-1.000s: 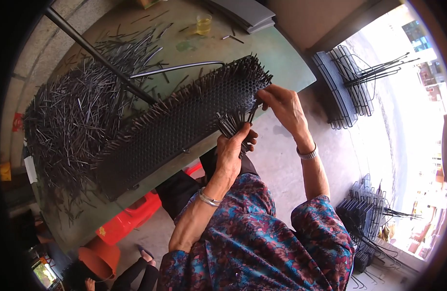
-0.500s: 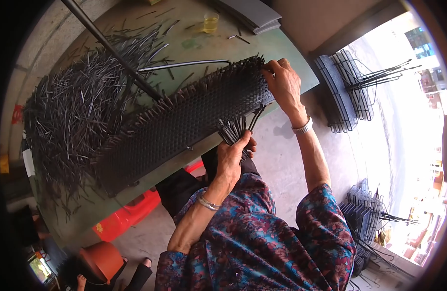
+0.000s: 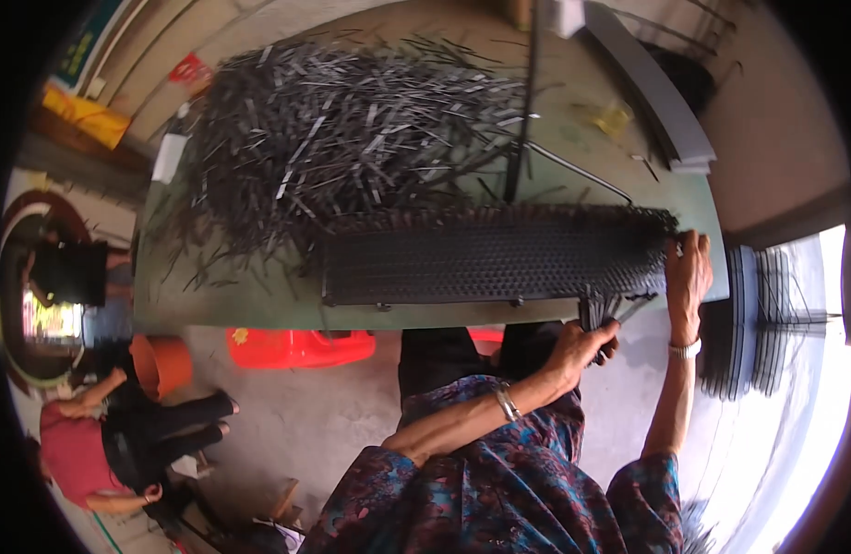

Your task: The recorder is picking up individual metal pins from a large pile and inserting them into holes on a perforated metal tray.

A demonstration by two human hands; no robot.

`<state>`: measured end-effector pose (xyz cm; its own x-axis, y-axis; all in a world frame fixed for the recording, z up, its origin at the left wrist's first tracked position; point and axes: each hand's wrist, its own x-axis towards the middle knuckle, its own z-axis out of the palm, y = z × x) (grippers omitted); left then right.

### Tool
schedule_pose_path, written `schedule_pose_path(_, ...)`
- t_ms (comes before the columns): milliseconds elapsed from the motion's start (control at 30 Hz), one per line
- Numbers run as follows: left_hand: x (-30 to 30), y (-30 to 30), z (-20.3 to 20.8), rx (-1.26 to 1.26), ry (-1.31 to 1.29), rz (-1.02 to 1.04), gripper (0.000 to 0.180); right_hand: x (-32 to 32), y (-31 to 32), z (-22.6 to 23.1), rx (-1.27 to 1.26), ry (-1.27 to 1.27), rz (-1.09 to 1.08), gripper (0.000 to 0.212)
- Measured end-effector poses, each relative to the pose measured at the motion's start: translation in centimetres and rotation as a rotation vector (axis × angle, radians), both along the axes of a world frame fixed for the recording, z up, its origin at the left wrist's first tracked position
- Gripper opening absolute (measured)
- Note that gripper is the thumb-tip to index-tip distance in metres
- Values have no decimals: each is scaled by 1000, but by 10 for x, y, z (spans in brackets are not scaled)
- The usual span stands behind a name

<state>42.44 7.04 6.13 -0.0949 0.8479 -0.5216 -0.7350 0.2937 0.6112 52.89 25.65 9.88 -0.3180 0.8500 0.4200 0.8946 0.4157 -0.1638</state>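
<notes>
Black strip bundle [image 3: 595,312]: gripped in the left hand [image 3: 569,351], whose fingers are curled closed around it; its upper ends are seen at the panel's near edge, contact unclear.
Right hand [image 3: 689,272]: bent fingers are held close together at the panel's right end; whether a strip is pinched cannot be told.
Black perforated panel [image 3: 481,263]: laid lengthwise near the table's near edge; its far edge is fringed with dark strip ends.
Strip pile [image 3: 352,129]: heaped loosely beyond the panel, mostly toward its left.
Dark pole [image 3: 527,92]: seen rising behind the panel, with a thin rod [image 3: 582,174] slanted to its right.
Green table [image 3: 199,300]: topped also, at far right, by a blurred yellowish cup [image 3: 612,120] and stacked grey sheets [image 3: 642,83].
Beyond the table: wire racks [image 3: 735,323] are grouped at right; a red plastic seat [image 3: 296,348] and an orange bucket [image 3: 161,365] are placed at left, near another person [image 3: 84,443].
</notes>
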Motion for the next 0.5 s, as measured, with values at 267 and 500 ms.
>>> schedule_pose_path(267, -6, -6, 2, 8, 12, 4, 17, 0, 5, -8, 23, -34, 57, 14)
schedule_pose_path(500, -7, 2, 17, 11, -41, -35, 19, 28, 22, 1, -212, 85, -39, 17)
